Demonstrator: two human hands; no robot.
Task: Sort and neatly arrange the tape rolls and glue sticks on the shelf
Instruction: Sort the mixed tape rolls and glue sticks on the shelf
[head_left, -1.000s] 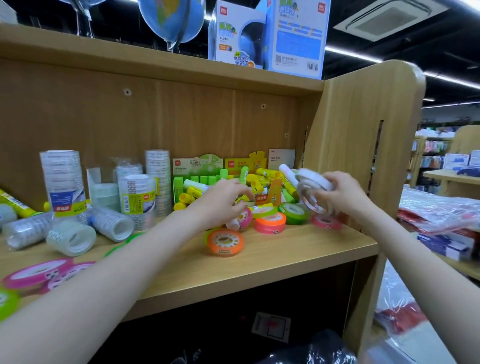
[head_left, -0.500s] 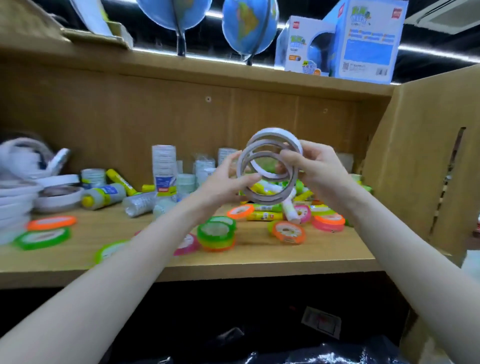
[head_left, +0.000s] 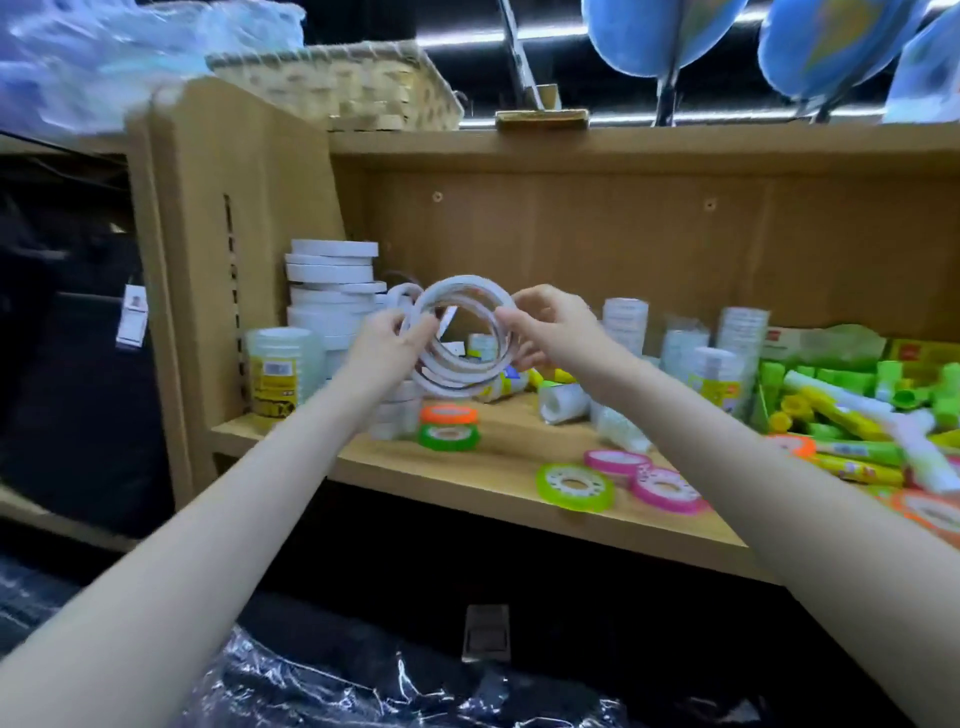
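Both hands hold a bunch of thin white tape rolls upright in front of the shelf's left end. My left hand pinches their left rim and my right hand grips the right rim. Behind them stands a tall stack of white tape rolls in the back left corner. Small coloured tape rolls lie on the wooden shelf: an orange one on a green one, a green one and two pink ones. Green and yellow glue sticks are heaped at the right.
Clear tape packs stand at the left end and more along the back wall. The shelf's side panel closes the left. A wicker basket and globes sit on top. Black plastic-wrapped goods lie below.
The view has swung left along the shelf. Both hands carried the white tape rolls from the right end to the left end, near the white stack.
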